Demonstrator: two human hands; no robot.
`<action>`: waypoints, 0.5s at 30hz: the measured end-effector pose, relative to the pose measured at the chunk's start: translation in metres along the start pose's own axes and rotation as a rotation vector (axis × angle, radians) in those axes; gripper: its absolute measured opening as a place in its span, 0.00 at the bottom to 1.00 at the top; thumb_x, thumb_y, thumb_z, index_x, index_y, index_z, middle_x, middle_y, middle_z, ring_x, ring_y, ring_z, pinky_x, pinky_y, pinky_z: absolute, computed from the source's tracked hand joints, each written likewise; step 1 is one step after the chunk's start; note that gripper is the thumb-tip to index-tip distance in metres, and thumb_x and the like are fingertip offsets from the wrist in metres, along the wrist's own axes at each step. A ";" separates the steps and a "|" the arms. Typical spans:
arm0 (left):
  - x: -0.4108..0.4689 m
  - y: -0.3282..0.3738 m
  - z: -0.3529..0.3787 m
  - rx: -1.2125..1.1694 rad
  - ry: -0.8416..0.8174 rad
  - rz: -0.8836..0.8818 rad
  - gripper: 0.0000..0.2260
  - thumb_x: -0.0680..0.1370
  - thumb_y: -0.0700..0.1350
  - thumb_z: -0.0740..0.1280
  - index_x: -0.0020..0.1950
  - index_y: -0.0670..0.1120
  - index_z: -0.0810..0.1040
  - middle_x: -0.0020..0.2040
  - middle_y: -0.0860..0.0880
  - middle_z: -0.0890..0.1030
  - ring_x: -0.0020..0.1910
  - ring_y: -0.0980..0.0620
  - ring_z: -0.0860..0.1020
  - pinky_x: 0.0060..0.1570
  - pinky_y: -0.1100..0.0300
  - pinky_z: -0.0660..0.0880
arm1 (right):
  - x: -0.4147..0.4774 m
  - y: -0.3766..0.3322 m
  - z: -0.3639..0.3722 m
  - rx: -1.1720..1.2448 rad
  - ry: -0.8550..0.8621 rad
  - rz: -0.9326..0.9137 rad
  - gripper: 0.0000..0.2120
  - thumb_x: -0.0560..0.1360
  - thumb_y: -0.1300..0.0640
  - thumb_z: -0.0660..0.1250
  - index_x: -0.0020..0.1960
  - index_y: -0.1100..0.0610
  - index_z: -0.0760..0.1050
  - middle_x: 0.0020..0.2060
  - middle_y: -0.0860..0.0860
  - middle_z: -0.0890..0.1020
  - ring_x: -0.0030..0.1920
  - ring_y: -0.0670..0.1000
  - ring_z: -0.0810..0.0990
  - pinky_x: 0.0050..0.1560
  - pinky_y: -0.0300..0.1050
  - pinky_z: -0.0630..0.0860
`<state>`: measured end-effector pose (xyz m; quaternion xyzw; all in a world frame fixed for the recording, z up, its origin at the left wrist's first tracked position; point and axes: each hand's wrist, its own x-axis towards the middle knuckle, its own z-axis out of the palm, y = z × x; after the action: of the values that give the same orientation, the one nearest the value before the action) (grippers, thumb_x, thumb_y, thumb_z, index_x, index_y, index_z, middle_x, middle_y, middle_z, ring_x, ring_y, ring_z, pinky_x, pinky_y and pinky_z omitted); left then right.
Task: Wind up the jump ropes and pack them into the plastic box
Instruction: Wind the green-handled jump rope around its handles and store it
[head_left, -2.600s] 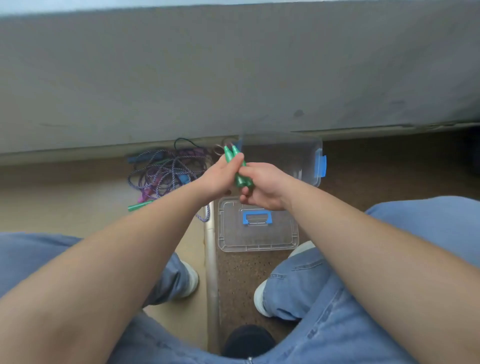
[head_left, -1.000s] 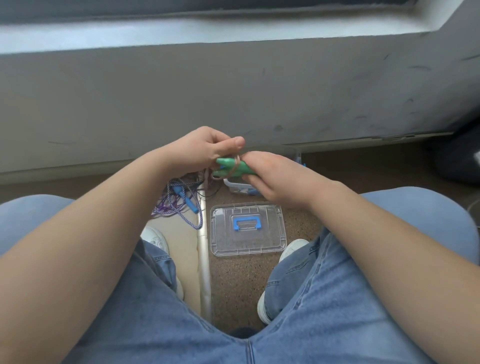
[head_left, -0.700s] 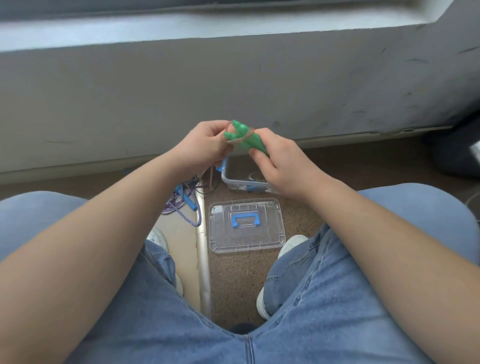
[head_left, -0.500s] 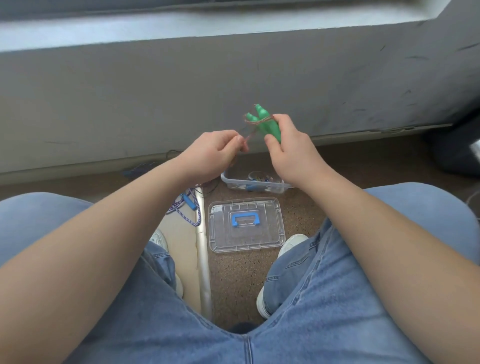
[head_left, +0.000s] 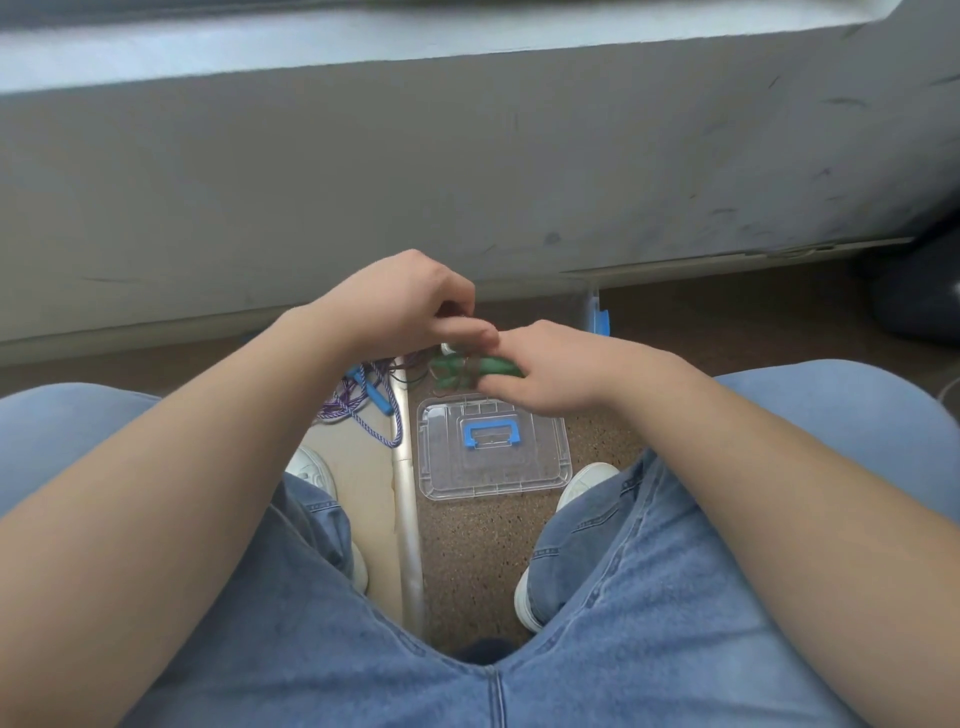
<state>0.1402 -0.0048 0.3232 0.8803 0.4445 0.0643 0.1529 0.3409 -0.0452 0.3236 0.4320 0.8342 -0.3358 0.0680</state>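
Seated, right hand (head_left: 550, 371) clamped on green jump-rope handles (head_left: 485, 368); left hand (head_left: 410, 306) pinching the band around them, above the clear lid (head_left: 493, 467). Box mostly hidden behind the hands. Risk: band slips off the pinch, coil springs loose. Purple rope (head_left: 358, 410) unwound on floor.

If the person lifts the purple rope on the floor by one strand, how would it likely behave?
The purple rope lies in loose, overlapping loops, so it would probably sag limply and trail. Those crossed strands might snag and drag the blue handle lying among them. Being a thin braided cord, it likely weighs little.
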 end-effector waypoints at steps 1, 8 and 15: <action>0.000 0.000 0.001 -0.044 -0.016 -0.040 0.21 0.75 0.69 0.58 0.34 0.53 0.73 0.28 0.52 0.75 0.30 0.59 0.72 0.32 0.57 0.67 | -0.001 0.001 -0.003 0.043 0.024 -0.022 0.04 0.80 0.47 0.63 0.51 0.46 0.76 0.42 0.45 0.80 0.41 0.45 0.78 0.43 0.46 0.71; 0.008 0.007 0.005 -0.300 0.014 -0.262 0.20 0.84 0.53 0.56 0.35 0.51 0.76 0.28 0.54 0.75 0.30 0.58 0.71 0.30 0.69 0.64 | -0.003 0.010 -0.015 0.445 0.287 -0.028 0.08 0.73 0.52 0.67 0.44 0.56 0.78 0.32 0.48 0.76 0.32 0.45 0.72 0.37 0.46 0.69; 0.005 0.019 0.017 -0.157 0.046 -0.175 0.13 0.84 0.51 0.54 0.54 0.53 0.78 0.32 0.51 0.76 0.33 0.55 0.74 0.39 0.53 0.71 | 0.004 0.028 -0.020 0.339 0.536 0.222 0.08 0.79 0.51 0.63 0.41 0.49 0.72 0.35 0.47 0.77 0.37 0.50 0.75 0.37 0.47 0.66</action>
<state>0.1616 -0.0150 0.3133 0.8218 0.5166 0.1057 0.2160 0.3633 -0.0186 0.3228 0.5983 0.7025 -0.3349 -0.1906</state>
